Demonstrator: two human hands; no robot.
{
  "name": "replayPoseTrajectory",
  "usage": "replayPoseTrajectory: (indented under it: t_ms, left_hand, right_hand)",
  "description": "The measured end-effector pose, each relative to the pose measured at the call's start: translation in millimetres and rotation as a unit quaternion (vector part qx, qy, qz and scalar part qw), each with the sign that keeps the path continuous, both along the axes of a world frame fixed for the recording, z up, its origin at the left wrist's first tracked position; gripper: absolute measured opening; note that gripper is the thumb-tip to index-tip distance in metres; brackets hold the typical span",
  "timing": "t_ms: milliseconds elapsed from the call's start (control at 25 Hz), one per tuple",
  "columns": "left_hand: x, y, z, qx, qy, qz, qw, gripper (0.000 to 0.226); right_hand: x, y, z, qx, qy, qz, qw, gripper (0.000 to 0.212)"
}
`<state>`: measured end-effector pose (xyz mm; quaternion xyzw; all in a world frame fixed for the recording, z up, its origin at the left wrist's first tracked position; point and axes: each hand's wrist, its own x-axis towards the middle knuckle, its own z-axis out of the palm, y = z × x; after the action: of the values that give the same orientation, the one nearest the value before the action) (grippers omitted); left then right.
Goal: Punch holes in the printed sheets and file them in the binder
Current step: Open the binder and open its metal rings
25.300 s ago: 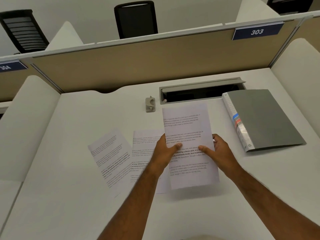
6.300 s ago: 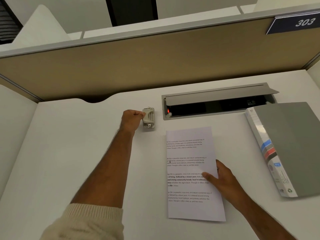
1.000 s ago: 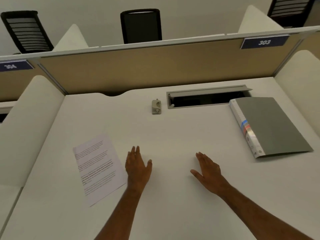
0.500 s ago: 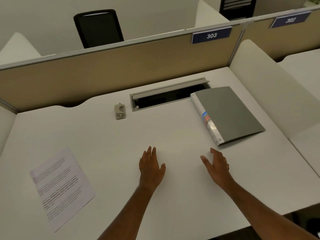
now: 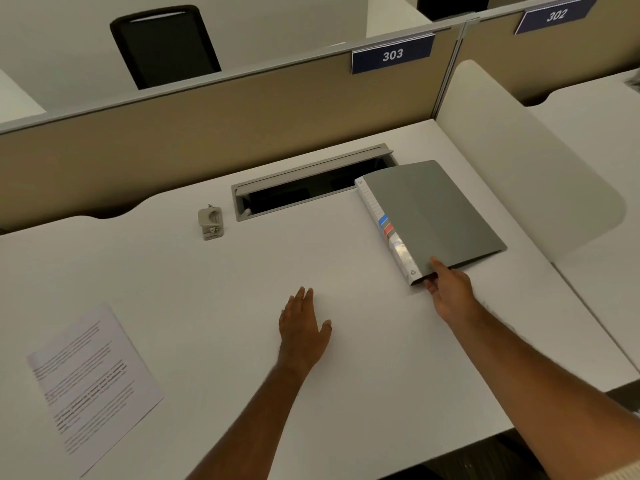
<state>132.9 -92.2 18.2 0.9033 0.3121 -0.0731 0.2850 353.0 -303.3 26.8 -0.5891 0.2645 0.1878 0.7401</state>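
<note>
A closed grey binder point(image 5: 436, 213) with a white spine lies at the right of the white desk point(image 5: 242, 289). My right hand point(image 5: 450, 294) grips its near corner, thumb on the cover and fingers under the edge. My left hand point(image 5: 303, 329) rests flat and open on the desk's middle, holding nothing. The printed sheets point(image 5: 91, 374) lie as a stack at the near left, text up. A small grey hole punch point(image 5: 210, 222) stands at the back, left of the cable slot.
An open cable slot point(image 5: 311, 183) with a grey flap sits at the back of the desk. A beige partition point(image 5: 207, 116) closes the far side and a white side panel point(image 5: 519, 161) the right. A black chair point(image 5: 162, 43) stands beyond.
My right hand has moved forward and right from the bare desk and taken hold of the binder's near corner. My left hand stays flat on the desk. The view has swung rightwards.
</note>
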Motion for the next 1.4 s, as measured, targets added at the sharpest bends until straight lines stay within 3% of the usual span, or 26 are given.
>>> replayPoseTrajectory:
  t_ms: [160,400,640,840,960,1080,1240,1400]
  left_hand:
    - [-1,1,1,-0.007,0.000,0.010,1.000,0.078]
    - [0,2,4,-0.019,-0.006,0.020,1.000,0.078]
    - [2,2,12,-0.045,-0.025,0.031,0.998,0.078]
    - [0,9,25,-0.100,-0.073,0.083,0.989,0.075]
    - [-1,22,39,-0.188,-0.120,0.166,0.960,0.068]
    - [-5,36,60,-0.268,-0.166,0.237,0.919,0.056]
    - [-22,62,91,-0.350,-0.227,0.309,0.855,0.039]
    - [-45,88,126,-0.456,-0.277,0.347,0.772,0.057]
  right_hand:
    - [6,-1,-1,0.014,-0.034,0.007,0.999,0.036]
    - [-11,4,14,-0.079,-0.183,0.090,0.976,0.049]
    - [-34,17,29,-0.263,-0.303,0.263,0.877,0.043]
    - [-58,38,39,-0.278,-0.368,0.385,0.799,0.039]
    - [-72,47,37,-0.293,-0.409,0.440,0.743,0.022]
    - [-92,57,43,-0.284,-0.441,0.484,0.700,0.035]
    - [-119,72,42,-0.295,-0.448,0.552,0.639,0.027]
    - [-145,91,39,-0.294,-0.460,0.598,0.587,0.025]
